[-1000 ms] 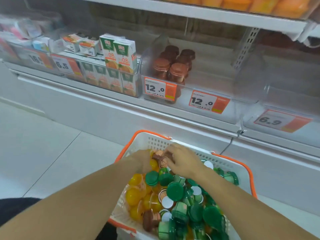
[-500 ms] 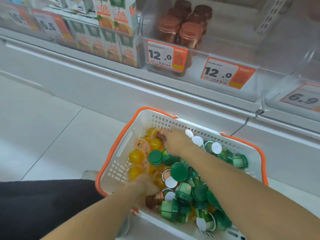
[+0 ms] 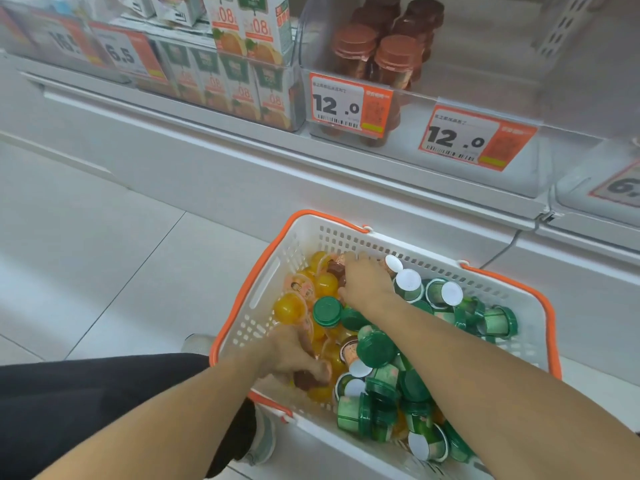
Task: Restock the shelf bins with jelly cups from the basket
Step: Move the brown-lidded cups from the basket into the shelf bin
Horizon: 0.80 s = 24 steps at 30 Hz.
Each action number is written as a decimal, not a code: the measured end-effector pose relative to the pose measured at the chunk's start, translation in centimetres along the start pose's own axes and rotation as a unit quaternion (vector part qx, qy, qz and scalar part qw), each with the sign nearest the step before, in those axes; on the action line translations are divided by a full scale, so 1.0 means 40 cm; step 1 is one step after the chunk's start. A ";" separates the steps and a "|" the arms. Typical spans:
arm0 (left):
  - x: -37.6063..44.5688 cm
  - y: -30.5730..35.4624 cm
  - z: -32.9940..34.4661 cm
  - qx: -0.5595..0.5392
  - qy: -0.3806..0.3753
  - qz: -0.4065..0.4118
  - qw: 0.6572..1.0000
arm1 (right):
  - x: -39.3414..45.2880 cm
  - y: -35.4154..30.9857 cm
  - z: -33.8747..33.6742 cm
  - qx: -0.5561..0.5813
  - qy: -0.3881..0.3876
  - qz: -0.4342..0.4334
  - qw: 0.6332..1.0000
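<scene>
A white basket with orange handles sits on the floor, full of green-lidded jelly cups, yellow jelly cups and a few brown ones. My right hand reaches into the basket's far left corner, its fingers curled over a brown jelly cup. My left hand is low at the basket's near left side and grips another brown jelly cup. Above, a clear shelf bin holds several brown-lidded jelly cups at its left; its right half is bare.
Juice cartons fill the bin to the left. Orange price tags reading 12.0 hang on the bin fronts. Another clear bin is at the far right. White floor tiles lie left of the basket. My dark trouser leg is at bottom left.
The view has tilted down toward the basket. My left hand dropped from the far corner to the near left side and took hold of a brown cup. My right hand stayed at the far corner.
</scene>
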State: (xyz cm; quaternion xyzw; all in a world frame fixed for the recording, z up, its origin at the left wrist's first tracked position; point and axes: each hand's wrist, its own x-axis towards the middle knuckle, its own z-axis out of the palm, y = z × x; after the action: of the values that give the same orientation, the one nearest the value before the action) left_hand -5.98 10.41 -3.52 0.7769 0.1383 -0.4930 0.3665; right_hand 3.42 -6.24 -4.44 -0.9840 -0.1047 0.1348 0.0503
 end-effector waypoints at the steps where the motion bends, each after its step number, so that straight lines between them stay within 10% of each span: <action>1: -0.010 0.002 -0.026 -0.065 -0.009 -0.002 0.998 | -0.003 0.002 -0.002 0.015 -0.003 0.002 1.000; 7: -0.126 0.110 -0.188 -0.206 -0.042 0.063 0.976 | -0.009 0.010 -0.073 0.326 0.037 0.091 0.940; 12: -0.254 0.225 -0.302 -0.156 0.002 0.116 0.981 | -0.025 -0.005 -0.249 0.723 -0.053 0.081 0.684; 18: -0.407 0.356 -0.335 -0.005 0.053 0.136 0.989 | -0.093 -0.007 -0.462 0.825 -0.081 -0.042 0.558; 24: -0.436 0.419 -0.255 -0.163 0.102 0.281 0.940 | -0.120 0.035 -0.541 0.858 -0.042 -0.114 0.499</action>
State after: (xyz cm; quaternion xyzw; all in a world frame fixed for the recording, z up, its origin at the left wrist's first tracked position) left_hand 2.16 8.54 21.38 0.7599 0.0296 -0.2595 0.5953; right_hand 5.13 -10.20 17.37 -0.4297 -0.0507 0.1930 0.8806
